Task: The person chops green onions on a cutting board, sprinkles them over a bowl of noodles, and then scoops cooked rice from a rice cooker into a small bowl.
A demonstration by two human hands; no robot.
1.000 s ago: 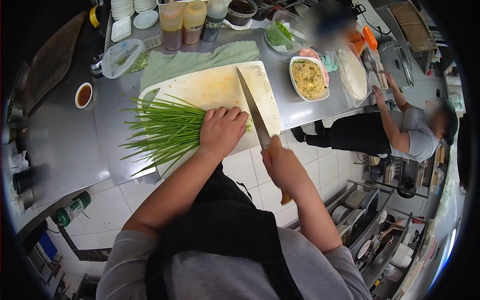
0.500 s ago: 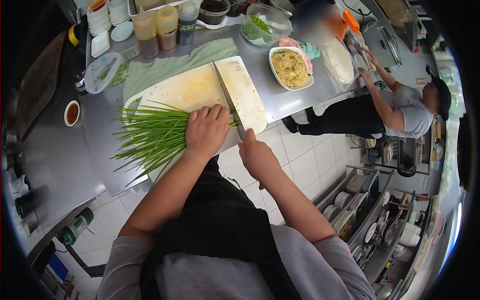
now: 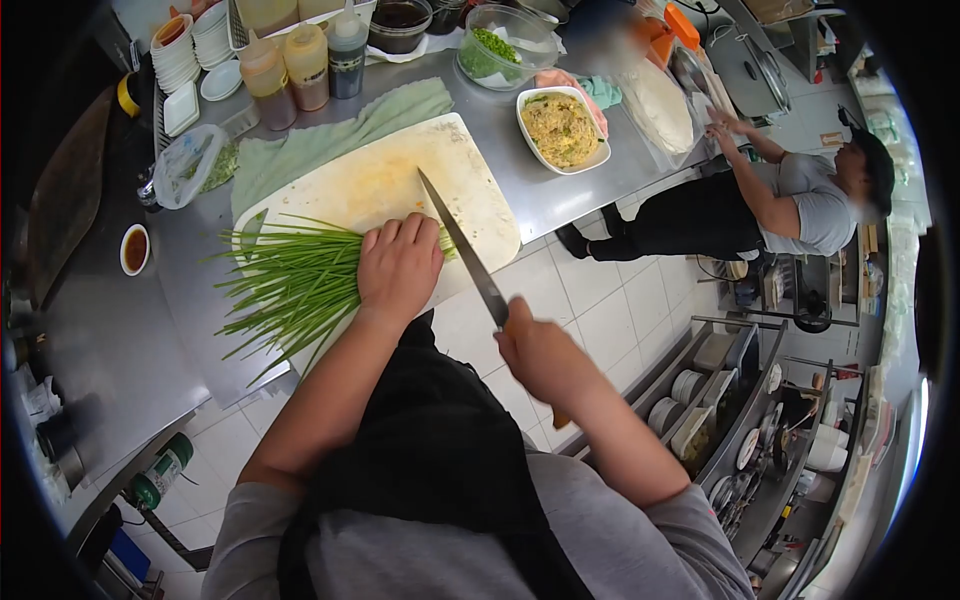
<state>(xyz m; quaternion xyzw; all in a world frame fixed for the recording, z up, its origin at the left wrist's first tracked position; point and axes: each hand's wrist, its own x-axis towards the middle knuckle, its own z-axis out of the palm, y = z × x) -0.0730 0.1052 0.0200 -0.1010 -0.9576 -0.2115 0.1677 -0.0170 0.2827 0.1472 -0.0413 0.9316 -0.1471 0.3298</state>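
Curled fingers of the left hand (image 3: 400, 265) press down on a bundle of chives (image 3: 290, 285), pinning it to the cutting board (image 3: 380, 180). The chives are long, thin, bright green stalks. They are gathered tight under the palm and fan out loosely to the left, where their tips reach past the board's edge over the steel counter (image 3: 120, 330). A short stub of pale green ends shows just right of the knuckles. Further left on the counter sits a small sauce dish (image 3: 133, 248), with a plastic bag of greens (image 3: 190, 165) behind it. A green cloth (image 3: 330, 135) lies along the board's far edge.

Just right of the left hand's knuckles, the knife (image 3: 460, 245) slants across the board, tip pointing away from the person. Whether the edge touches the board cannot be told. The right hand (image 3: 540, 355) is wrapped firmly around the handle, off the near edge of the counter and above the tiled floor. To the right on the counter stands a white bowl of noodles (image 3: 560, 128). At the far right, a co-worker (image 3: 800, 205) reaches toward the counter.
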